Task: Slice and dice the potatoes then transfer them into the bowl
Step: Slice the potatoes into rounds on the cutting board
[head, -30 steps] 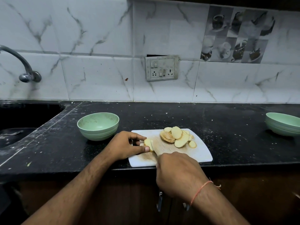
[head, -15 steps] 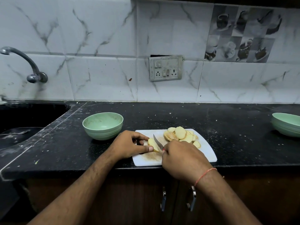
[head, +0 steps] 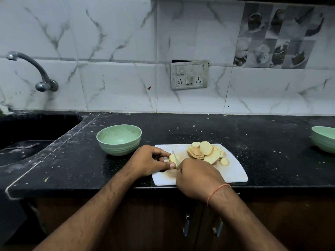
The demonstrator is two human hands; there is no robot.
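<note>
**Black counter, white board, a potato under the knife**

Black speckled stone forms the countertop [head: 217, 131], which is backed by white marble-patterned wall tiles [head: 117, 42]. At the far left a curved chrome tap [head: 34, 69] is mounted on the wall above a dark sink [head: 27, 142], in which something dark and flat can be made out, though it cannot be identified. Further right, a pale green ribbed bowl [head: 119, 139] is set on the counter, just beside the left edge of a white rectangular plastic cutting board [head: 233, 173]; nothing is seen inside it.

On the near-left part of the board, a small pale-yellow potato end piece [head: 173, 158] is pinched by the left hand [head: 148, 162], the thumb laid along its near side and the forefinger curled over its far side. A slim steel knife blade [head: 175, 158] is set into this piece, tip pointing away from the person. The knife's handle is hidden inside the right hand [head: 197, 178], whose fingers are clenched round it; a thin orange thread [head: 216, 192] is worn on that wrist.

Toward the board's far-right part, a loose heap of round potato slices [head: 206, 153] is piled, some overlapping, one lying apart at the heap's right edge.

On the wall behind, a grey switch-and-socket plate [head: 189, 75] is fixed. At the far right, a second pale green bowl [head: 324, 138] is cut off by the frame.
</note>
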